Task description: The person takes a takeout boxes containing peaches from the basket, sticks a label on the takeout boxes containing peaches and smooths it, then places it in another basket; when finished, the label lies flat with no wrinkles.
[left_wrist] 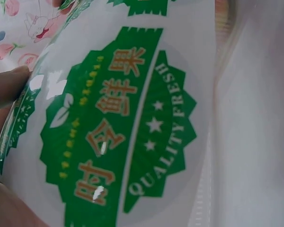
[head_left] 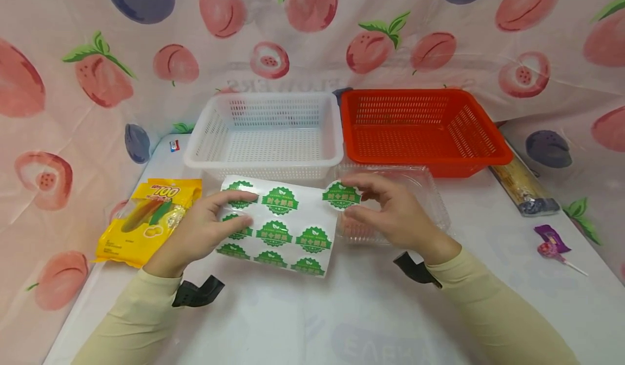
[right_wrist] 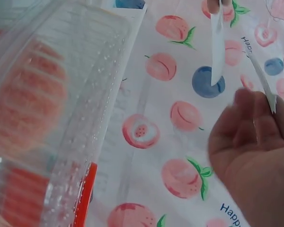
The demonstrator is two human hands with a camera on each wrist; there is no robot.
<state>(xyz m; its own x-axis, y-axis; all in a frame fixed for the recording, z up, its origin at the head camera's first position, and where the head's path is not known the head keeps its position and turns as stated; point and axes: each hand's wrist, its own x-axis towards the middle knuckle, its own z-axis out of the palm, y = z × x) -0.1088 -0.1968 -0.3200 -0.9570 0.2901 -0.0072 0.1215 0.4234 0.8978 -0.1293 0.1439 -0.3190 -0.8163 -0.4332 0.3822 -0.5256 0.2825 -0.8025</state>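
Observation:
My left hand [head_left: 202, 229] grips the left edge of a white sheet of round green stickers [head_left: 274, 234], tilted up in front of me. In the left wrist view, one sticker [left_wrist: 154, 124] reads "QUALITY FRESH". A single round green sticker [head_left: 337, 196] is pinched between the thumb and fingers of my right hand [head_left: 397, 213]. It sits at the sheet's upper right corner, above a spot without a sticker. Behind my right hand lies a clear plastic box [head_left: 436, 199]; through it, in the right wrist view, a reddish-orange item [right_wrist: 33, 94] shows.
White [head_left: 263, 165] and red [head_left: 429, 164] baskets stand at the back. A yellow snack bag [head_left: 129, 240] lies left, with a small red-blue packet [head_left: 174, 146] beyond. On the right are a long clear package [head_left: 524, 186], a purple wrapper [head_left: 554, 237] and a lollipop [head_left: 552, 251].

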